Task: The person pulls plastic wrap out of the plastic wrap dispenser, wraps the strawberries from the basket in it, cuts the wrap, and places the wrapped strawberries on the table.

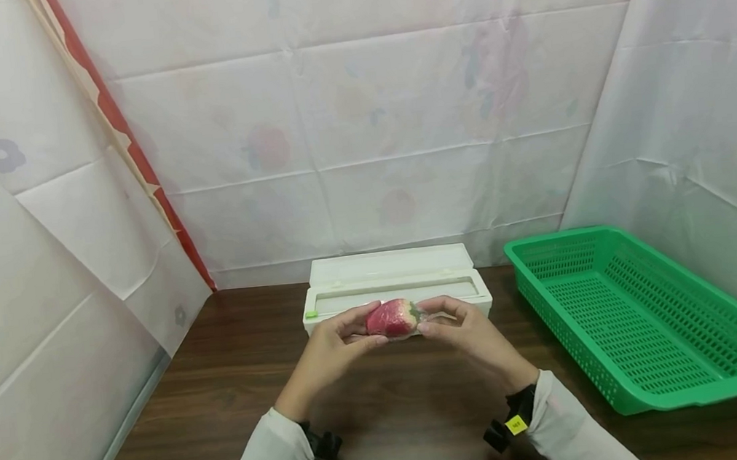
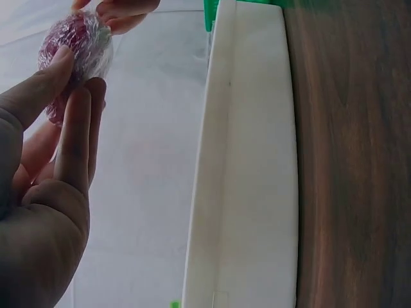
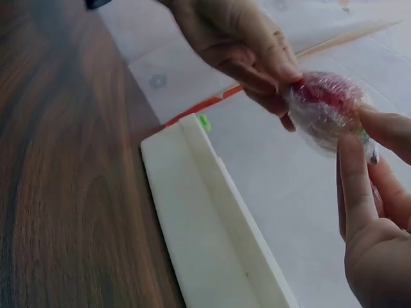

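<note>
A red strawberry (image 1: 391,318) with a pale, green-leaved end is wrapped in clear plastic film and held up in front of a white box. My left hand (image 1: 331,349) pinches its red end between thumb and fingers. At the leafy end, my right hand (image 1: 473,334) pinches the film and the tip of the fruit. In the left wrist view the wrapped strawberry (image 2: 76,54) shows crinkled, shiny film. The right wrist view shows both hands on the strawberry (image 3: 327,106), one at each end.
Behind the hands stands the white cling film dispenser (image 1: 394,264), its lid raised and a green tab (image 1: 311,314) at its left. A green perforated basket (image 1: 615,340) stands on the right of the dark wooden table (image 1: 225,396). Pale sheets (image 1: 384,112) hang around the table.
</note>
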A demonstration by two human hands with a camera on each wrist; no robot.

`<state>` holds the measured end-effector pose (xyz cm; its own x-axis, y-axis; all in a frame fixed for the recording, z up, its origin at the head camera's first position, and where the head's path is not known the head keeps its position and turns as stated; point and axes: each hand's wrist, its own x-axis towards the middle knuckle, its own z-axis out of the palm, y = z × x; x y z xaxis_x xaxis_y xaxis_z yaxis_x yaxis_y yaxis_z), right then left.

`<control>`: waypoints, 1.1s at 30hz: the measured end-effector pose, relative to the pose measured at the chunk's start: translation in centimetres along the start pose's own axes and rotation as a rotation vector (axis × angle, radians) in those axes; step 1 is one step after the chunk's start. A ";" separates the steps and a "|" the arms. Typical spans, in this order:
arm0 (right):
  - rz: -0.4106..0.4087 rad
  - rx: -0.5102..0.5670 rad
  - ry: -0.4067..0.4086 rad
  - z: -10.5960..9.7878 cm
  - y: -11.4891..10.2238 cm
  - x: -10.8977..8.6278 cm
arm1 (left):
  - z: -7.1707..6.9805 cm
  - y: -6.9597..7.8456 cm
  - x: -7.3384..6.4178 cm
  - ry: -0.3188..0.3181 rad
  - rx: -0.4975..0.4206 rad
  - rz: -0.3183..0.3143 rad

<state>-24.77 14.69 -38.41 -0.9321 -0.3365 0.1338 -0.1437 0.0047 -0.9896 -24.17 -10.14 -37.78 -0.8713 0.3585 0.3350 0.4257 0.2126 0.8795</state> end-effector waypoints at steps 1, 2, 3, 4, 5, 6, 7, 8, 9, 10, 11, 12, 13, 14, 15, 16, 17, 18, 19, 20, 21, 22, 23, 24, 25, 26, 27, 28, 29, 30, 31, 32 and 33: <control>-0.007 -0.018 -0.002 0.0 -0.1 0.0 | 0.0 -0.4 0.1 -0.003 -0.001 0.007; -0.015 -0.035 -0.004 -0.1 -0.1 0.0 | -0.1 -0.4 0.1 -0.008 0.000 0.011; -0.023 -0.042 -0.007 -0.1 0.0 0.0 | -0.1 -0.3 0.0 -0.011 -0.001 0.020; -0.033 -0.047 -0.013 -0.1 0.0 0.0 | -0.1 -0.3 0.0 -0.015 -0.005 0.026; -0.039 -0.045 -0.016 -0.2 0.1 0.0 | -0.1 -0.4 0.0 -0.019 -0.007 0.034; -0.042 -0.032 -0.021 -0.3 0.2 -0.1 | -0.1 -0.4 0.0 -0.024 -0.009 0.044; -0.047 -0.014 -0.025 -0.3 0.2 -0.1 | 0.0 -0.4 0.0 -0.028 -0.012 0.050; -0.051 0.003 -0.031 -0.3 0.3 -0.1 | 0.0 -0.4 0.0 -0.030 -0.012 0.056; -0.055 0.021 -0.034 -0.4 0.3 -0.1 | 0.0 -0.5 0.0 -0.031 -0.012 0.062; -0.058 0.027 -0.030 -0.4 0.4 -0.1 | 0.1 -0.5 0.1 -0.033 -0.016 0.064; -0.058 0.036 -0.023 -0.4 0.4 0.0 | 0.1 -0.6 0.1 -0.034 -0.023 0.065; -0.062 0.047 -0.018 -0.4 0.4 0.0 | 0.2 -0.6 0.1 -0.033 -0.029 0.065; -0.063 0.052 -0.009 -0.5 0.4 0.0 | 0.3 -0.6 0.2 -0.028 -0.032 0.066; -0.063 0.056 -0.001 -0.4 0.3 0.0 | 0.4 -0.5 0.2 -0.022 -0.031 0.072; -0.062 0.049 0.010 -0.4 0.3 0.0 | 0.5 -0.5 0.2 -0.017 -0.028 0.081; -0.060 0.046 0.020 -0.4 0.3 0.0 | 0.7 -0.4 0.2 -0.009 -0.012 0.097; -0.063 0.056 0.021 -0.4 0.3 0.0 | 0.9 -0.3 0.2 0.004 0.018 0.120; -0.065 0.064 0.023 -0.4 0.4 0.0 | 1.1 -0.2 0.2 0.024 0.063 0.149; -0.065 0.069 0.026 -0.3 0.4 0.1 | 1.3 0.0 0.2 0.050 0.119 0.178; -0.066 0.076 0.026 -0.3 0.4 0.1 | 1.6 0.1 0.2 0.077 0.185 0.211; -0.067 0.084 0.026 -0.3 0.4 0.1 | 1.8 0.3 0.2 0.106 0.251 0.238; -0.073 0.103 0.018 -0.2 0.4 0.1 | 2.0 0.4 0.2 0.140 0.320 0.265; -0.080 0.120 0.009 -0.2 0.4 0.1 | 2.2 0.5 0.2 0.176 0.381 0.282; -0.080 0.125 0.007 -0.1 0.4 0.1 | 2.3 0.6 0.2 0.209 0.425 0.292; -0.079 0.131 -0.001 -0.1 0.4 0.1 | 2.4 0.7 0.2 0.235 0.461 0.298; -0.082 0.135 -0.011 0.0 0.4 0.0 | 2.5 0.9 0.2 0.256 0.485 0.299; -0.085 0.132 -0.024 0.0 0.3 0.0 | 2.5 0.9 0.1 0.275 0.490 0.297; -0.090 0.120 -0.034 0.0 0.2 0.0 | 2.5 1.0 0.1 0.291 0.497 0.296; -0.091 0.095 -0.040 0.0 0.1 -0.1 | 2.4 1.1 0.1 0.302 0.493 0.292; -0.094 0.063 -0.049 0.0 0.1 -0.1 | 2.4 1.2 0.1 0.307 0.487 0.291; -0.111 0.028 -0.070 0.0 0.0 -0.2 | 2.4 1.2 0.1 0.309 0.486 0.293; -0.128 -0.008 -0.092 0.0 -0.1 -0.2 | 2.3 1.2 0.1 0.308 0.482 0.296; -0.139 -0.045 -0.113 0.0 -0.2 -0.3 | 2.4 1.1 0.1 0.303 0.478 0.299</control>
<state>-24.50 14.80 -38.24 -0.8592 -0.4408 0.2597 -0.2857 -0.0077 -0.9583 -23.23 -7.72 -37.55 -0.6986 0.2073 0.6848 0.6622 0.5498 0.5091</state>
